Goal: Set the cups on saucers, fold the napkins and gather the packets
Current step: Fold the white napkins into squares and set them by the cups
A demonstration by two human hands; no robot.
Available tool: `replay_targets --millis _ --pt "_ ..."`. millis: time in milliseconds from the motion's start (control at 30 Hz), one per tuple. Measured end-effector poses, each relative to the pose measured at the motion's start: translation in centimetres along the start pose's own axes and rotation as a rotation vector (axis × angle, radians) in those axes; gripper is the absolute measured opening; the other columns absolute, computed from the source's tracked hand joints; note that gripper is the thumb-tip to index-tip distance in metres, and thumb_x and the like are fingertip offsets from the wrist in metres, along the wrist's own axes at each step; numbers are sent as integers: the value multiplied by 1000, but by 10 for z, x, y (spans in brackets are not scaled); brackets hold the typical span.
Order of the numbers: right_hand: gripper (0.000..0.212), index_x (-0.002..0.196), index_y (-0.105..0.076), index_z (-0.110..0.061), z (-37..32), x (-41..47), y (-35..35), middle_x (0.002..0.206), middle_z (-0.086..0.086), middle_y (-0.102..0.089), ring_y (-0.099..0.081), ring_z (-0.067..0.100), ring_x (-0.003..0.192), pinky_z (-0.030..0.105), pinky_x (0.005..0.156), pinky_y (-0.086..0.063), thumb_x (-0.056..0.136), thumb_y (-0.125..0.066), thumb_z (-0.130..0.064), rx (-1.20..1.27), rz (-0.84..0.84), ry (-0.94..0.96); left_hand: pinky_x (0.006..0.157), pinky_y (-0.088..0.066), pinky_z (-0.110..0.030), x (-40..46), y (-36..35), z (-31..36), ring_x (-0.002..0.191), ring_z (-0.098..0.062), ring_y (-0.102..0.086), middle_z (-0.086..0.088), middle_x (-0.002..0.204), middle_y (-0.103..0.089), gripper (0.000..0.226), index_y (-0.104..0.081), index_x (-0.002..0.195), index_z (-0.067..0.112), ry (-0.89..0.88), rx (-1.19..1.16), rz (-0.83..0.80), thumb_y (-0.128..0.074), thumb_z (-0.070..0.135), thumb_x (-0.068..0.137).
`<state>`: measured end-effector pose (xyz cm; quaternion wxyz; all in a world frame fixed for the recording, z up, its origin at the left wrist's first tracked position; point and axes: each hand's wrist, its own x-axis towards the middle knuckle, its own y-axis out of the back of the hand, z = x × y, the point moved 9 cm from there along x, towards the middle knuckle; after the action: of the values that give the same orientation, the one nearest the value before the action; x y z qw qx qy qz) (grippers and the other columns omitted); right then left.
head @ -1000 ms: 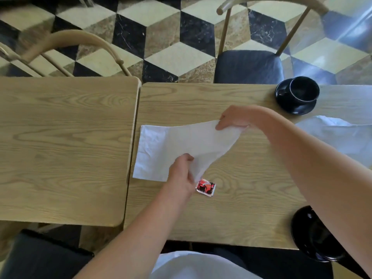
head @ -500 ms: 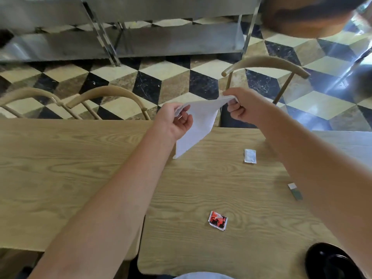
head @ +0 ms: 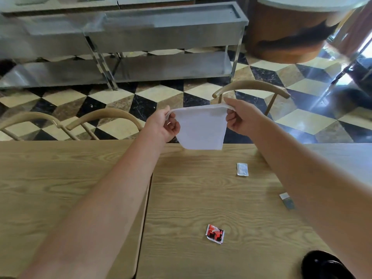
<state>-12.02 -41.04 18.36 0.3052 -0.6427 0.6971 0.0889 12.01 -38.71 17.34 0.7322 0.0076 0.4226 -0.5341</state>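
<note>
Both our hands lift one white napkin point(head: 201, 129) off the surface, left hand point(head: 164, 125) pinching its nine-o'clock corner, right hand point(head: 240, 117) its three-o'clock corner.

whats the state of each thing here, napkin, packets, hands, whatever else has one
napkin: held up off the table, hanging from its two top corners
left hand: pinches the napkin's left corner
right hand: pinches the right corner
red packet: flat on the table, untouched
white packet: flat on the table, untouched
grey packet: on the table, partly hidden by the right arm
black dish: at the table's near edge, cut off by the frame
</note>
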Motion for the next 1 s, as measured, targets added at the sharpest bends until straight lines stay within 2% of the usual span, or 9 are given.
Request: replay_targets --millis 167,267,367,500,667,767,833,1000 --pt "18 85 -57 -16 4 -10 0 63 -7 -53 -43 3 47 14 41 -31 96 -65 -28 137 -74 -87 42 -47 -20 -1 0 -2 33 -7 -45 2 48 -59 25 -60 82 7 4 18 3 -59 22 102" --pt "5 98 -60 -11 9 -12 0 63 -4 -56 -47 4 47 16 42 -35 98 -57 -16 120 -62 -115 45 -51 -21 2 2 -6 36 -8 -54 1 51 -64 20 -62 82 6 46 97 -17 -54 10 100" --pt "5 103 -58 -11 9 -10 4 58 -3 -53 -47 5 48 14 42 -37 99 -55 -13 75 -8 -89 49 -57 -25 4 2 -3 54 -13 -71 -8 64 -73 17 -65 99 -1 41 206 -76 -50 7 101" --pt "5 95 -58 -12 0 -24 0 55 -3 -52 -48 4 47 14 41 -37 99 -57 -14 78 -3 -14 55 -59 -27 3 -2 12 68 -15 -76 -9 77 -77 23 -63 119 1 -21 252 -128 -51 12 102" --pt "8 91 -62 -12 -12 -50 -2 51 -4 -52 -50 5 45 16 40 -37 98 -57 -12 124 29 80 60 -58 -26 -15 -7 28 66 -16 -72 -9 82 -71 19 -69 97 5 -70 269 -242 -53 14 101" --pt "4 98 -63 -11 -2 -66 -1 54 -3 -53 -52 6 48 17 40 -40 96 -60 -13 114 42 90 59 -57 -27 -29 3 29 69 -18 -67 -9 81 -68 18 -68 95 5 -75 296 -258 -56 16 100" --pt "1 95 -62 -12 20 -78 2 55 -3 -54 -53 6 47 17 40 -40 95 -62 -13 97 55 60 57 -57 -26 -41 18 20 69 -18 -65 -9 81 -66 16 -67 97 5 -71 322 -251 -56 16 99" --pt "17 79 -56 -13 112 -113 22 56 -2 -49 -49 7 43 16 37 -36 96 -61 -13 91 101 -103 54 -52 -28 -74 80 -33 61 -18 -62 -6 69 -63 11 -63 86 9 -6 370 -198 -60 15 95"
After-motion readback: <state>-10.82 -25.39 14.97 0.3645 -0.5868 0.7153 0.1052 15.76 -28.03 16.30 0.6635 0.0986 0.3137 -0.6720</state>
